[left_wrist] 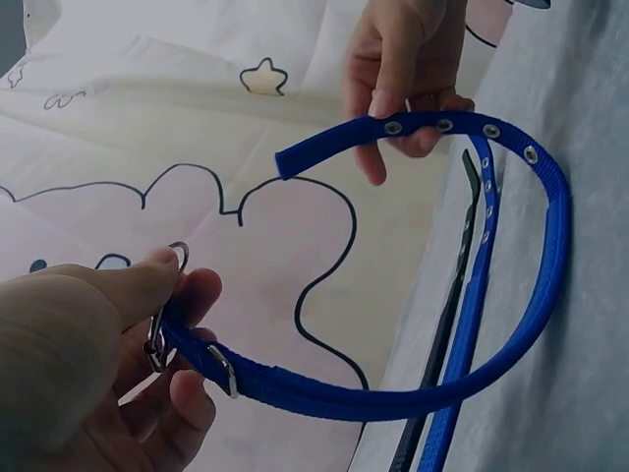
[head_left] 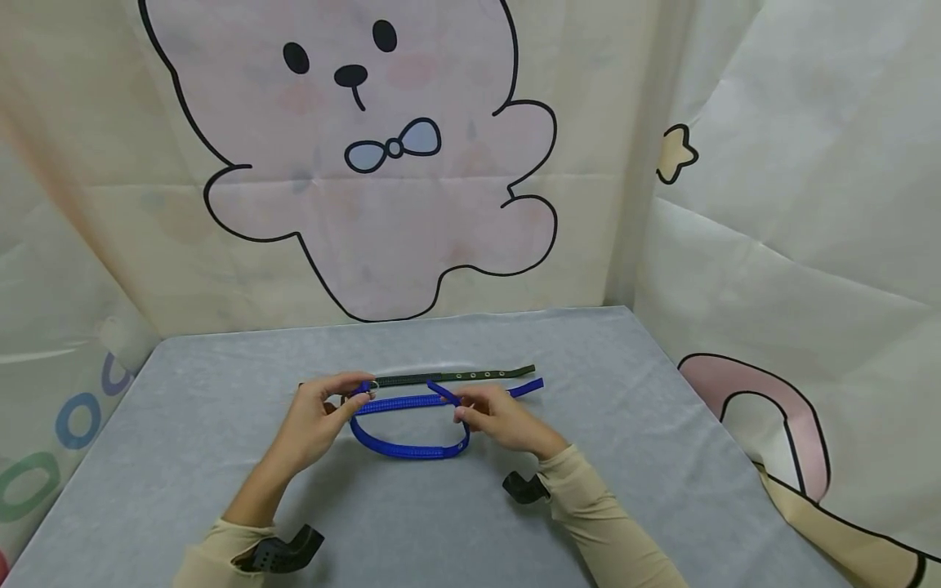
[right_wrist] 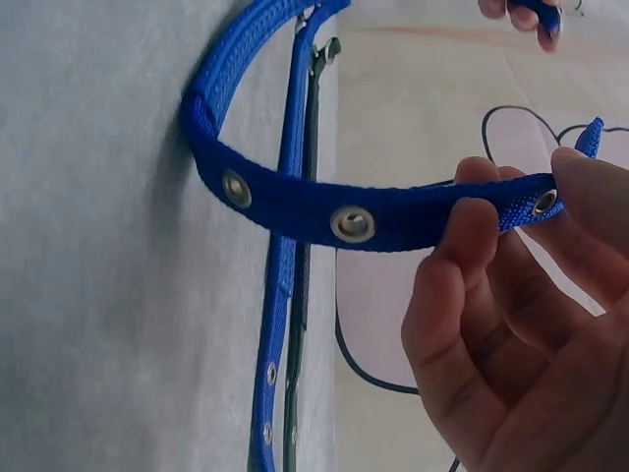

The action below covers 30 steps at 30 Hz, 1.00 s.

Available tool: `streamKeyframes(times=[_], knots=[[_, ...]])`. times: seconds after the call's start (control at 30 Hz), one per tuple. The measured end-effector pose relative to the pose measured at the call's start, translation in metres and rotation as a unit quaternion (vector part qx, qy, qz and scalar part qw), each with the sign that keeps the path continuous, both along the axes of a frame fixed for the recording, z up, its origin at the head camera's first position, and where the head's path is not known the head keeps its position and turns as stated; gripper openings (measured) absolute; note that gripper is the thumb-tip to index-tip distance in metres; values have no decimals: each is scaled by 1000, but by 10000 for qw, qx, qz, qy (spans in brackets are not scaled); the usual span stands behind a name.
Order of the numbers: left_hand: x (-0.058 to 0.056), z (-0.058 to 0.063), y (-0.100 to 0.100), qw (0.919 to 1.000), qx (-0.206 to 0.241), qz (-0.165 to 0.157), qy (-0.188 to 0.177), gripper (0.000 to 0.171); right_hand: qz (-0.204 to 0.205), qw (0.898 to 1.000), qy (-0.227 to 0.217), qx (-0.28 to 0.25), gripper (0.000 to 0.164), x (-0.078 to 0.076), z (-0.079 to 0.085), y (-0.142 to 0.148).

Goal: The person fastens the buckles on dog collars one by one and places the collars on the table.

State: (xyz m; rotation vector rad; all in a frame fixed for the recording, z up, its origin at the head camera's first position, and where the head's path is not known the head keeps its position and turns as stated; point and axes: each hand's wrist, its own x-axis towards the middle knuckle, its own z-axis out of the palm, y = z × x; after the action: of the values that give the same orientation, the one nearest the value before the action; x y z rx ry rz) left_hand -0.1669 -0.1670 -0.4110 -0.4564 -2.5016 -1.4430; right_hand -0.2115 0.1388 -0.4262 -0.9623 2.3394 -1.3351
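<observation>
A blue collar (head_left: pixel 410 451) with metal-rimmed holes hangs in a downward curve between both hands. My left hand (head_left: pixel 312 418) pinches its buckle end between thumb and fingers. In the left wrist view the metal buckle (left_wrist: pixel 157 344) shows at the fingertips, with a metal loop (left_wrist: pixel 226 372) farther along the strap. My right hand (head_left: pixel 507 418) pinches the holed end, its free tip sticking out past the fingers. Behind it, a second blue collar (head_left: pixel 400 403) lies stretched out on the table, partly hidden by the hands. Beyond that lies a dark green collar (head_left: pixel 470 376), also with holes.
Pale grey cloth covers the table (head_left: pixel 412 531). A printed curtain (head_left: pixel 470 220) with a cartoon bear stands along the back edge, and more printed sheets (head_left: pixel 794 245) hang at the sides. Black wrist mounts (head_left: pixel 283 553) sit on both sleeves.
</observation>
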Motion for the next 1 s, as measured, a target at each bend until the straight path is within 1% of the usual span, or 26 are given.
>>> streamKeyframes(times=[0.2,0.37,0.43,0.67,0.83,1.0], knots=[[3,-1,9,9991,367,-175,-149,23,-7,9999,108,-57,23,4,1,-3],[5,-2,14,9974,633,-289,-163,24,-91,9999,128,-15,21,6,1,-6],[5,-3,16,9972,663,-301,-143,24,-93,9998,165,7,20,7,0,-7],[8,-7,25,9980,562,-291,39,24,-96,9996,235,86,24,11,2,-11],[10,-9,33,9972,608,-434,66,23,-73,9995,304,94,23,16,4,-15],[12,-9,39,9963,650,-570,24,24,-118,9984,474,290,25,20,5,-18]])
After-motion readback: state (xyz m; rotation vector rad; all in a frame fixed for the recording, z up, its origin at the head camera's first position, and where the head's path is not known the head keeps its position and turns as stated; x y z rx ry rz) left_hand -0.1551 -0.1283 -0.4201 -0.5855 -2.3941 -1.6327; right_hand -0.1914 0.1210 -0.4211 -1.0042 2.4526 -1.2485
